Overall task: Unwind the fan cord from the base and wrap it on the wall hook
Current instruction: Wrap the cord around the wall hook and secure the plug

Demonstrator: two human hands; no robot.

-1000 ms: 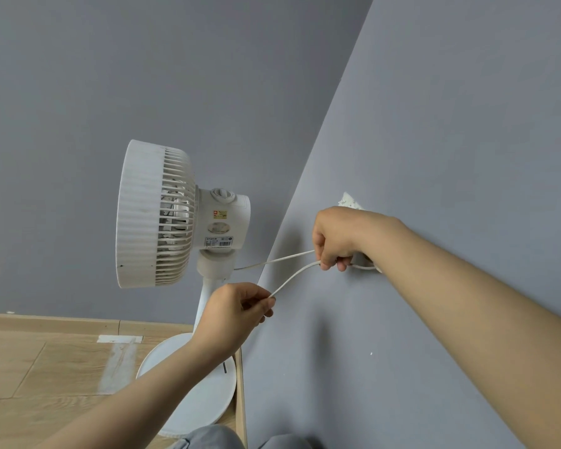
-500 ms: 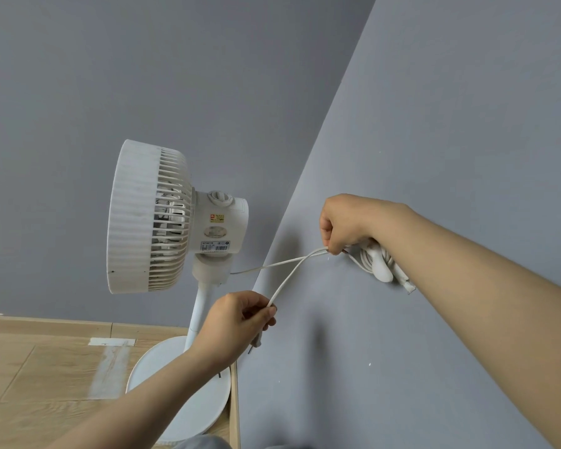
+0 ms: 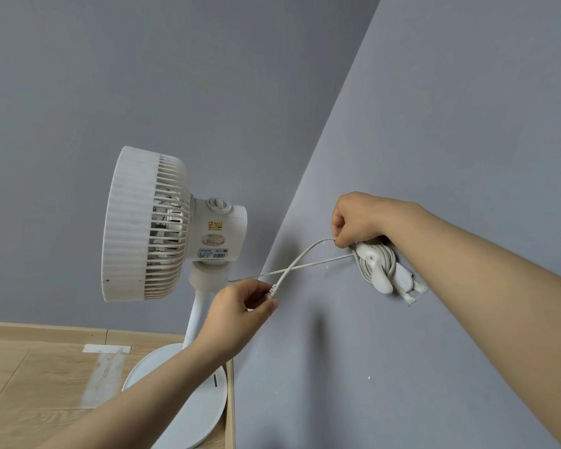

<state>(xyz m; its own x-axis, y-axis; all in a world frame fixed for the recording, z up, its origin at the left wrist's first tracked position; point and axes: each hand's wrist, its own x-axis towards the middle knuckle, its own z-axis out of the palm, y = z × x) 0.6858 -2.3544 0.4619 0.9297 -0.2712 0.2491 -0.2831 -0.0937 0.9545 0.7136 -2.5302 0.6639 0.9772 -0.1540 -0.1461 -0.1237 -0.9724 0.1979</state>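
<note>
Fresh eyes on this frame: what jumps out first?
The white fan on its stand, centre-left, stands out against the grey wall. To its right, the right hand pinches the white cord beside a bundle of coils wound on the wall hook. Lower centre, the left hand holds the cord's plug end, and two cord strands cross between the hands.

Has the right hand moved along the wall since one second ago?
Yes. The right hand rose up the wall, uncovering the wall hook and its coils.
</note>
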